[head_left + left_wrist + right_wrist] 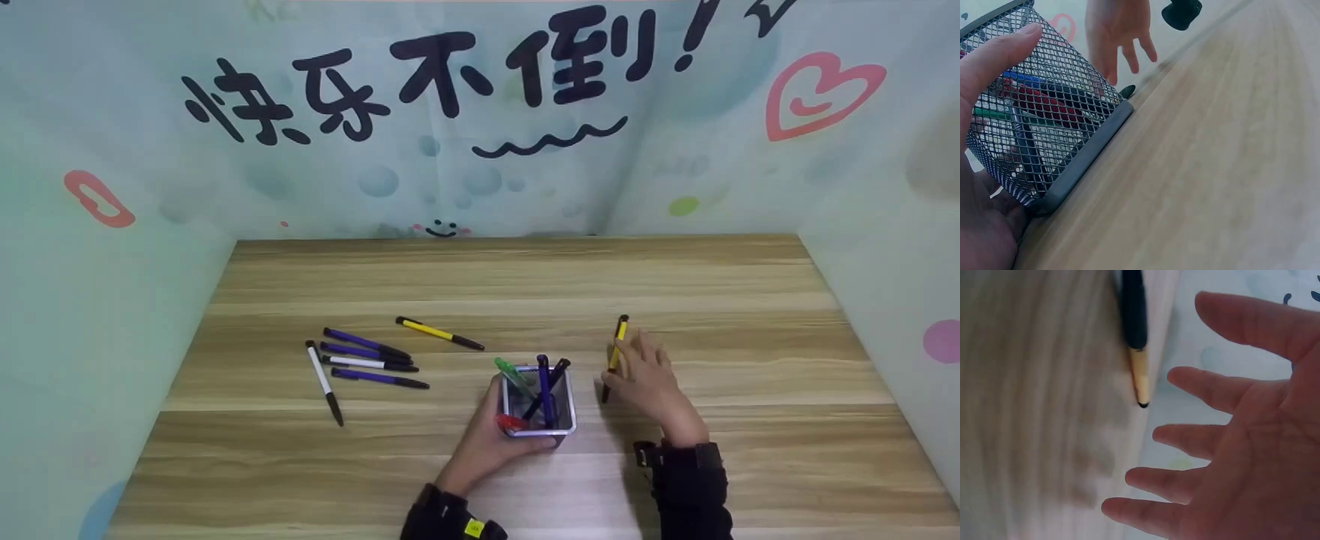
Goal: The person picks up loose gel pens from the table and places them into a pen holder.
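Note:
My left hand [484, 442] grips a square mesh pen holder [573, 405] from its left side, thumb along the near wall. In the left wrist view the thumb lies across the mesh wall [1067, 62]. Inside the holder stand a green pen [511, 371], a red pen [512, 423], a blue pen [544, 390] and a black pen [559, 372]. To its right, my right hand [651, 382] hovers over a yellow pen [622, 330] with black ends. The right wrist view shows its fingers [1202, 388] spread and straight, beside that pen [1139, 374] and apart from it.
Left of the holder, blue pens [379, 378] and a white pen [367, 363] lie in a loose group. Another white pen [322, 379] lies at their left, and a second yellow pen [435, 331] farther back. Printed cloth walls [525, 195] border the wooden table [262, 465].

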